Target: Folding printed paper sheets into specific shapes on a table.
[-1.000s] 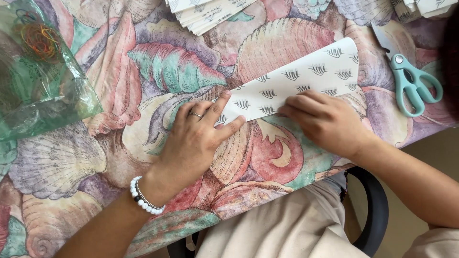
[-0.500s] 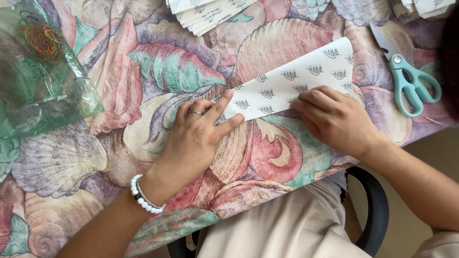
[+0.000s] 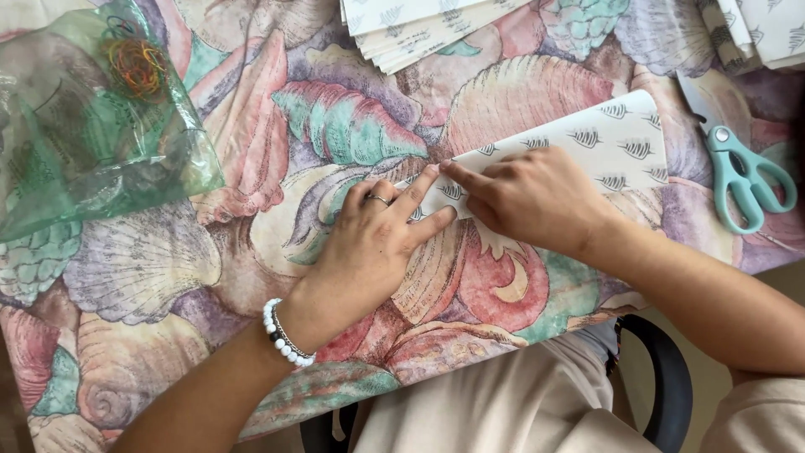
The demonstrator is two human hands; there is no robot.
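Observation:
A white sheet of paper with a small dark leaf pattern lies folded on the shell-print tablecloth. My left hand, with a ring and a white bead bracelet, lies flat on the sheet's left end. My right hand presses down on the sheet's middle, its forefinger stretched left until it meets the left hand's forefinger at the paper's upper edge. Both hands cover the left part of the sheet.
Teal-handled scissors lie at the right edge. A stack of similar patterned sheets sits at the top, more at the top right. A clear green plastic bag holding coloured rubber bands rests at the upper left.
My right hand has slid left along the paper, from its right part to the middle, and now meets my left hand's fingertips. The left hand has stayed in place.

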